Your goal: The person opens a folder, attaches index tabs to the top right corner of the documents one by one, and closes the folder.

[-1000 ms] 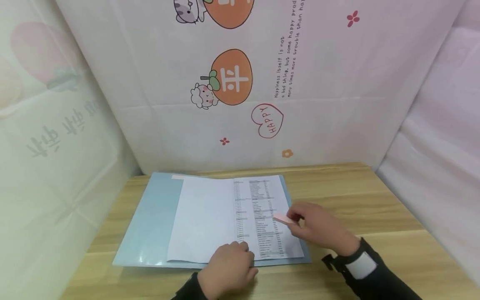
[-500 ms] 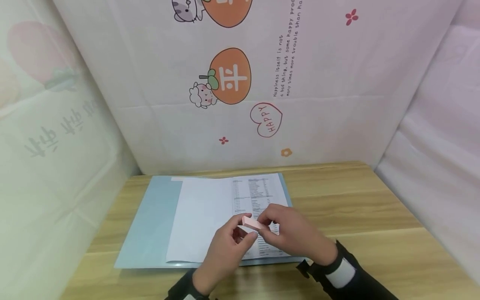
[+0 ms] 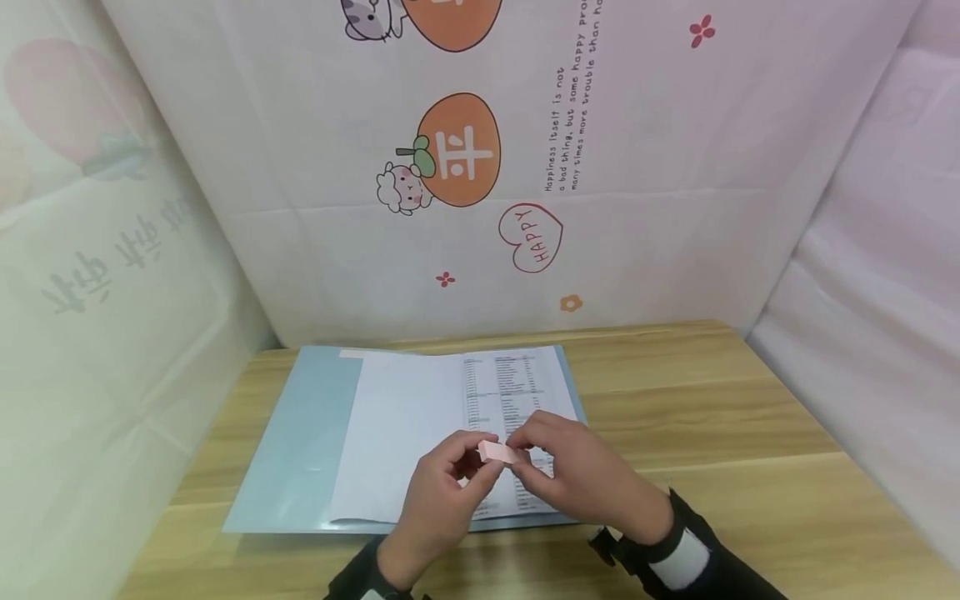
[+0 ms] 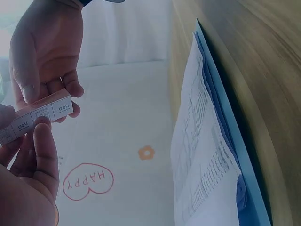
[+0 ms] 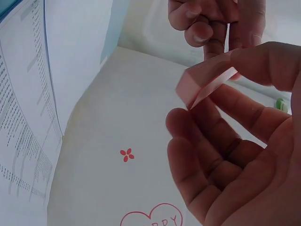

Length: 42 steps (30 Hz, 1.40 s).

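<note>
A small pink pad of sticky notes point(image 3: 497, 452) is held above the open folder, between both hands. My left hand point(image 3: 442, 492) pinches its left end with thumb and fingers, while my right hand point(image 3: 581, 467) pinches the right end. In the left wrist view the pad point(image 4: 63, 107) turns a white printed face with repeated lettering to the camera. From the right wrist, the pink pad point(image 5: 190, 87) shows a thin flap standing slightly off its body. Below lies the light blue folder point(image 3: 292, 450), with printed paper sheets point(image 3: 408, 417) on it, partly covered by the hands.
Under the folder is a wood-grain table point(image 3: 690, 408). White cloth with printed cartoons point(image 3: 637, 250) hangs behind it, and more cloth closes off the left and right sides.
My left hand has risen from the folder's front edge to grip the pad. My right hand has brought the pad leftward from over the printed list to meet it.
</note>
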Tool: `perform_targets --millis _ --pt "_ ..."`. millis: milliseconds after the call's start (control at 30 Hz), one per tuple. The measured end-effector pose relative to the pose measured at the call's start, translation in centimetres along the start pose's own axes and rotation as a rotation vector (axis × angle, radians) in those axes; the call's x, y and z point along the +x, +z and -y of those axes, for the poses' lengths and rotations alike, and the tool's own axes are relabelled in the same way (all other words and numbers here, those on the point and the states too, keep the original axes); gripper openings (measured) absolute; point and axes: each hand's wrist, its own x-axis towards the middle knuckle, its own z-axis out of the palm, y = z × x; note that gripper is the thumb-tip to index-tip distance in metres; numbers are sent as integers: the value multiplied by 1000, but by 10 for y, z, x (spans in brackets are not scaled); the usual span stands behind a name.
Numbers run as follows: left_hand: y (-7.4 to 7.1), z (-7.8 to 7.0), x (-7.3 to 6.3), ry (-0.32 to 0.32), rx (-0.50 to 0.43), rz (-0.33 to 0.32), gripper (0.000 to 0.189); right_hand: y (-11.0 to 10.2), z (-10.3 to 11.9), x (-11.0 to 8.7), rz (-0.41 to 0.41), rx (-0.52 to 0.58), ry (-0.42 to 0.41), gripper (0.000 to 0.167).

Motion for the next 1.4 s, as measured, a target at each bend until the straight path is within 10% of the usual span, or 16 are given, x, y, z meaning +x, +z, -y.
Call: perform_targets --millis 300,933,1400 --pt "-1 -1 1 -19 84 13 19 -4 6 -2 -37 -77 44 7" --pt "-2 -2 0 -3 111 4 19 -8 5 0 15 128 177 16" --pt "-4 -3 -1 -140 50 -61 24 -9 5 -2 5 143 205 17"
